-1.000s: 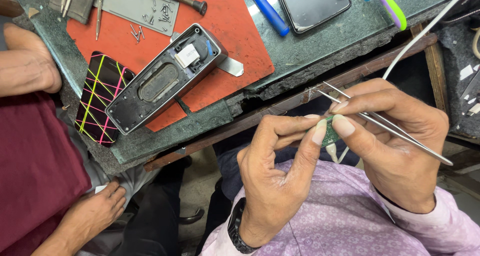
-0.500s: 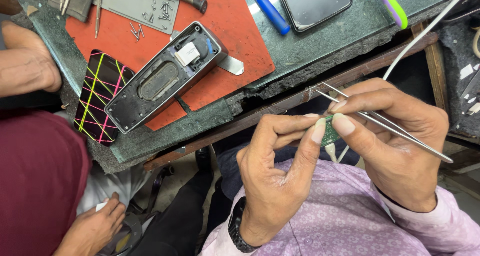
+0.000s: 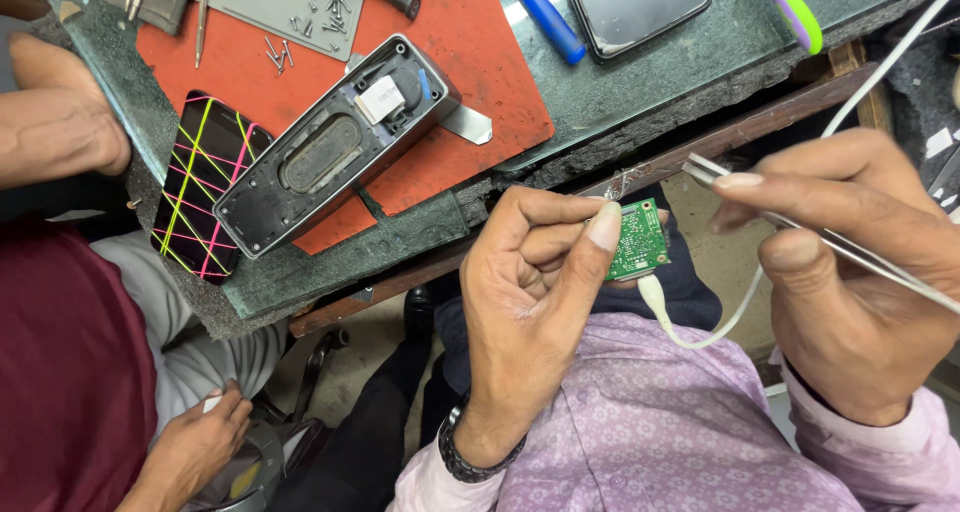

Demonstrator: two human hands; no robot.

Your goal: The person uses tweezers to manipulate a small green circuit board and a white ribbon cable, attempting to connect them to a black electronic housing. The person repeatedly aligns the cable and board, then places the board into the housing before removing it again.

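My left hand pinches a small green circuit board between thumb and fingers, held over my lap below the bench edge. A white cable hangs from the board's lower edge. My right hand grips metal tweezers, their tips pointing left, a short way to the right of the board and apart from it. On the bench lies an opened grey device shell on a red mat.
A phone with a yellow-and-pink striped case lies left of the shell. Screws on a grey tray, a blue pen, a dark phone and a screwdriver sit further back. Another person in maroon sits at left, one hand on the bench.
My hands have drawn apart: the tweezers moved right, off the board, and the green board now shows. The neighbour's lower hand shifted down to the right.
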